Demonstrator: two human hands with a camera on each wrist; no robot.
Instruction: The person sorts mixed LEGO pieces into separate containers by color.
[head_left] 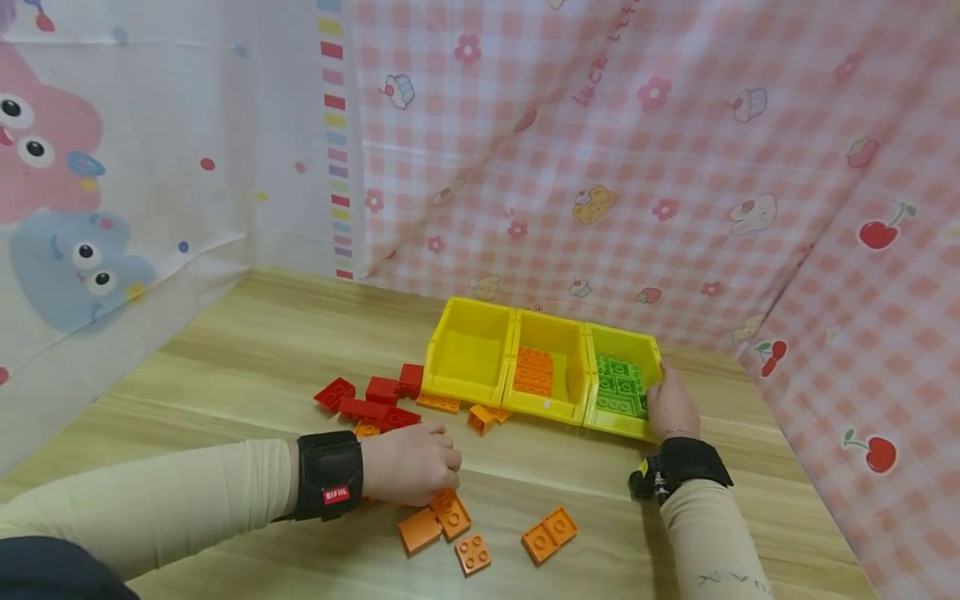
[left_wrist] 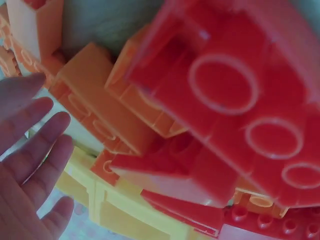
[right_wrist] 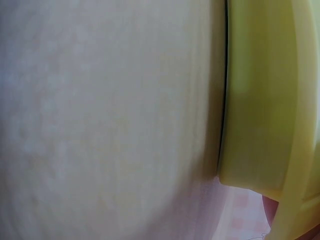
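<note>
While loose-fingered, left hand [head_left: 412,464] beside "BIFIIL" wrist label [head_left: 336,495], right hand [head_left: 674,408] round yellow bin [head_left: 624,342].

Surface materials around the yellow bins [head_left: 465,389].
Bins: smooth, glossy plastic; in front, shiny plastic red bricks [head_left: 382,390] and orange bricks [head_left: 420,531]; beneath, smooth wood-grained tabletop [head_left: 585,471]; behind, matt, cloth-like curtain [head_left: 637,150].

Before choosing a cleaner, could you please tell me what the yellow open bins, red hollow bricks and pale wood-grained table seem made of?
Yellow open bins: probably moulded plastic, slightly glossy, with smooth thin walls.
Red hollow bricks: likely hard glossy plastic, with round moulded tubes.
Pale wood-grained table: satin wood or laminate; its streaky grain fits either.
</note>
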